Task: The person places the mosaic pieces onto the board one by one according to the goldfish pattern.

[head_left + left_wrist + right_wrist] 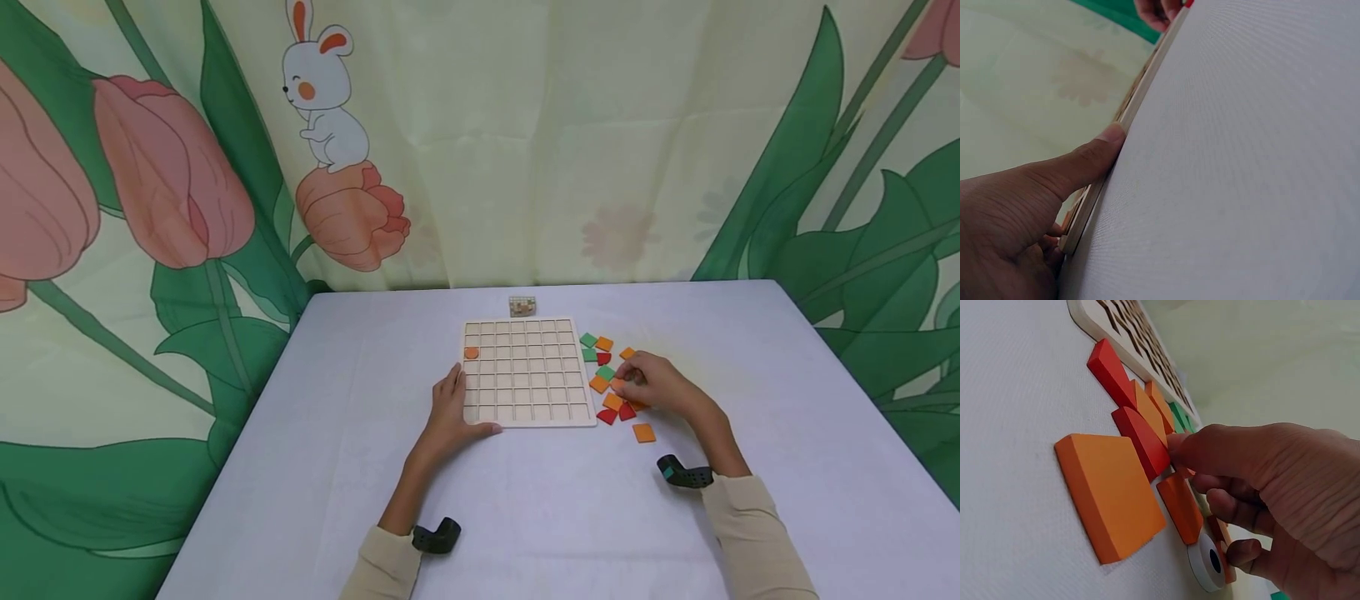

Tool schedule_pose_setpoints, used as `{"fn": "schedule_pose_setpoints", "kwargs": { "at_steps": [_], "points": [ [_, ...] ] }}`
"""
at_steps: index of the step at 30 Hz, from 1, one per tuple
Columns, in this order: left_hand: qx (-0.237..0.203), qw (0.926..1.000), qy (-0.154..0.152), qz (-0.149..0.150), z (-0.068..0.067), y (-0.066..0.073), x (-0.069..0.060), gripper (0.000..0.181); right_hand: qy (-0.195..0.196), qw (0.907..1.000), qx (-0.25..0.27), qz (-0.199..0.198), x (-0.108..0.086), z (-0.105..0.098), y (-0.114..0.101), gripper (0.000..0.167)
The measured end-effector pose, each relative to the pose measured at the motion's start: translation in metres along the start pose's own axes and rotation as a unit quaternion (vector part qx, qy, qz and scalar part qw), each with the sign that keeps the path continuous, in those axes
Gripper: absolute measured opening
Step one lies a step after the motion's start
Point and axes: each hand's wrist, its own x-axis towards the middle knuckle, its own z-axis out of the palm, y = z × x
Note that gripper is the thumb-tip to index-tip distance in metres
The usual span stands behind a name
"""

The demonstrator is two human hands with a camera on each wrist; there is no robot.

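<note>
Board: pale wooden board (532, 359), flat on the white cloth (525, 500), its grid of square cells facing up.
Filled cell: 1 orange piece (471, 353), in the board's left column, 3rd row from the far edge.
Left hand: left hand (448, 414) at the board's near left corner, thumb along the near edge, fingers against the left edge; it grips the corner between them.
Right hand: right hand (654, 385) over the loose pieces, thumb and fingers curled and close together, a piece right at the tips; I cannot tell whether it is pinched or only touched.
Loose pieces: scattered just right of the board, mostly close together, some touching.
Red: 2 red pieces (1145, 442) near the right thumb, and 1 more farther back beside the board.
Green: green pieces (588, 340) mostly toward the far end of the spread.
Orange: several among the rest; an orange square (643, 432) lies nearest the person, apart from the others.
White: a white round thing (1205, 567) with a dark centre, below the right fingers.
Beyond the board: a small object (522, 307), too small to identify.
Behind: a curtain (510, 150) printed with tulips and a rabbit.
</note>
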Motion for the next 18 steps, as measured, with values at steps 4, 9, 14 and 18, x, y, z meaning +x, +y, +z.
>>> {"fn": "schedule_pose_setpoints", "kwargs": {
  "at_steps": [4,9,14,18],
  "points": [
    [-0.008,1.0,0.001,0.004,0.0,0.001,-0.001,0.124,-0.002,1.0,-0.006,0.002,-0.001,-0.002,0.0,0.033],
    [-0.003,1.0,0.001,0.009,-0.001,0.003,-0.001,0.125,0.005,0.9999,-0.004,0.013,-0.002,-0.004,0.001,0.036],
    [-0.002,1.0,0.001,0.002,-0.002,0.003,-0.001,0.126,0.021,0.9997,0.003,-0.01,-0.001,-0.004,-0.003,0.033],
    [-0.007,1.0,-0.001,-0.003,-0.002,0.003,-0.001,0.126,0.033,0.9986,0.018,-0.037,0.001,-0.001,-0.011,0.03]
  ]
}}
